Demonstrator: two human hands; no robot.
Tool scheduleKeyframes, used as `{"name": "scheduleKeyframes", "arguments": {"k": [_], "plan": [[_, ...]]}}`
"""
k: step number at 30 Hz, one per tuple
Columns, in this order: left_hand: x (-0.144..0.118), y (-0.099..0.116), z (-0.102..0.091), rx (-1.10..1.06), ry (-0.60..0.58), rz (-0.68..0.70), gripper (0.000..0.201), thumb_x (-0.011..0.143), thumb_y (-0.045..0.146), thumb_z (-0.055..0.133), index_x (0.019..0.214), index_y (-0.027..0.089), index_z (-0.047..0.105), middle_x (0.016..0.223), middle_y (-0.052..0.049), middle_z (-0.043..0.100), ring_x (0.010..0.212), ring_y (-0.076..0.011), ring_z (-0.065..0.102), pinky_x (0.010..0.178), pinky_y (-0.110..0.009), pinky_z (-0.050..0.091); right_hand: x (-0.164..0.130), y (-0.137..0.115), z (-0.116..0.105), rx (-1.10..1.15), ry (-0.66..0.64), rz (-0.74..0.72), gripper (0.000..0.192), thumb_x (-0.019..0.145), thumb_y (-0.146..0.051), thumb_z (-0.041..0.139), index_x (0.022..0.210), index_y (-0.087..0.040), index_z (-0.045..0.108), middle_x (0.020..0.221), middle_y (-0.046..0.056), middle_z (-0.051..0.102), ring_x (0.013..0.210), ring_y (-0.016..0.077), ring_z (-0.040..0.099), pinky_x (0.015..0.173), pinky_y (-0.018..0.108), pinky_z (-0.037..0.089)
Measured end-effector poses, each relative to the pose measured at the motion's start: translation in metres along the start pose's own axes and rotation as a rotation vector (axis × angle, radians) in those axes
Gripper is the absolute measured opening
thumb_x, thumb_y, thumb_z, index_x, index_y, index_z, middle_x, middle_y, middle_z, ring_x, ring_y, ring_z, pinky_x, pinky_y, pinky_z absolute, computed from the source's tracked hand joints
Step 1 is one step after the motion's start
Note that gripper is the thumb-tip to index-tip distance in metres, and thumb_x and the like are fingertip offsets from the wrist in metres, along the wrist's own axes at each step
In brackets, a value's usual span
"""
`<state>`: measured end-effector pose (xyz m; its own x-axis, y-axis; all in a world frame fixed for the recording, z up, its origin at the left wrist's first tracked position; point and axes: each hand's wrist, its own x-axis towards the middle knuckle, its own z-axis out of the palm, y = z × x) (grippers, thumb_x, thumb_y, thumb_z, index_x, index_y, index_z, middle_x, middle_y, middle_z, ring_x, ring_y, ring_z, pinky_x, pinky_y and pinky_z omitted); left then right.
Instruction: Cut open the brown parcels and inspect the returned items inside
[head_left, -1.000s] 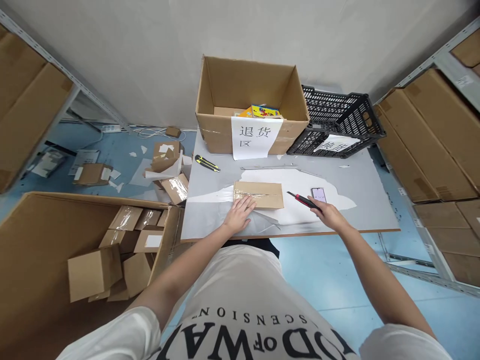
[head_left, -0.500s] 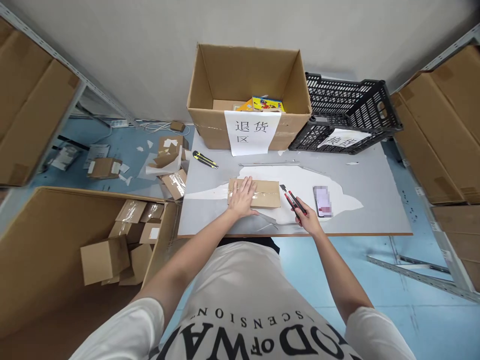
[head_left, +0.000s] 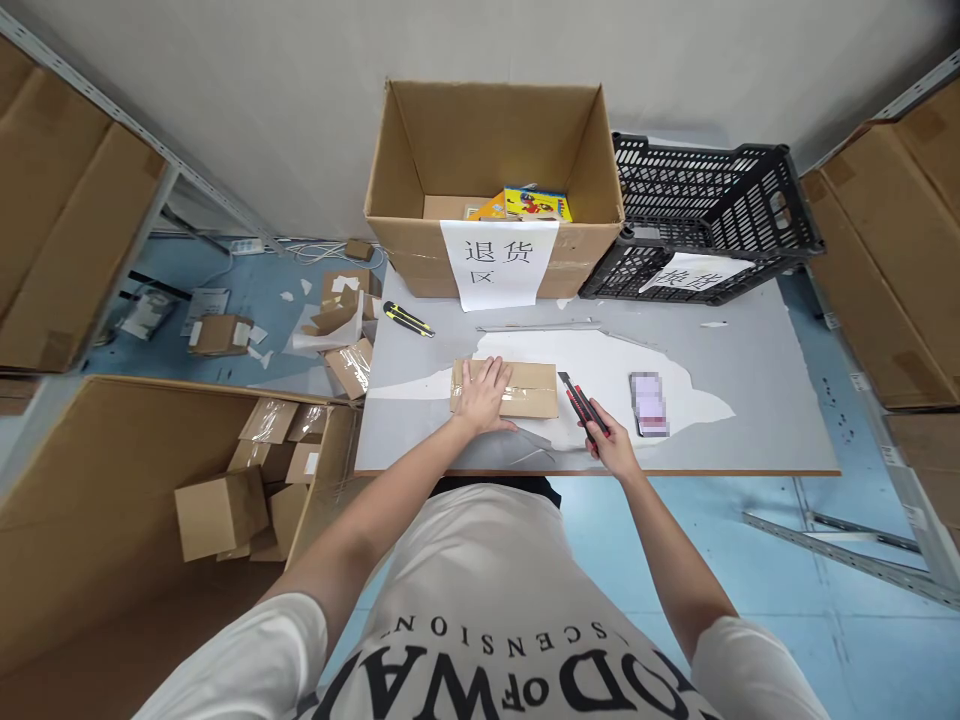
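Pinning taped cardboard parcel [head_left: 504, 389] near table's [head_left: 750, 440] front edge with flat, spread left hand [head_left: 484, 396], steadying it; right hand [head_left: 611, 445] gripping red utility knife [head_left: 582, 405] beside it

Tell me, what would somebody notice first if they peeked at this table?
Probably the left hand pressed flat on a taped cardboard parcel near the table's front edge, and the right hand gripping a red box cutter just beside it. Behind them stands a big open carton with a white paper sign hanging on its front.
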<state>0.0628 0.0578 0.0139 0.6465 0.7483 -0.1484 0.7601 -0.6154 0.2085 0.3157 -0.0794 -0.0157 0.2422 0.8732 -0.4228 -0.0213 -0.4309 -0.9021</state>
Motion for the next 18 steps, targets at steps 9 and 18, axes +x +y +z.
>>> {"name": "scheduleKeyframes", "arguments": {"k": [9,18], "plan": [[0.0006,0.0006,-0.001,-0.004,-0.002,-0.011,0.116,0.054,0.069,0.069,0.146,0.016,0.021,0.151,-0.018,0.022,0.139,-0.0416,0.01,0.108,-0.063,-0.009,-0.0011,0.001,0.0043,-0.002,0.002,0.008,0.083,0.074,-0.056,0.06,0.145,-0.024,0.029,0.093,0.008,0.067,0.044,0.0076,0.046,0.033,0.021,0.034],[0.0007,-0.0007,0.0019,-0.021,0.039,0.006,0.112,0.057,0.071,0.065,0.144,0.015,0.024,0.149,-0.019,0.027,0.137,-0.0415,0.016,0.108,-0.064,-0.01,-0.0004,-0.0023,0.0013,-0.011,-0.045,0.013,0.084,0.074,-0.057,0.061,0.144,-0.023,0.03,0.091,0.007,0.066,0.042,0.0069,0.044,0.032,0.021,0.032]]}}
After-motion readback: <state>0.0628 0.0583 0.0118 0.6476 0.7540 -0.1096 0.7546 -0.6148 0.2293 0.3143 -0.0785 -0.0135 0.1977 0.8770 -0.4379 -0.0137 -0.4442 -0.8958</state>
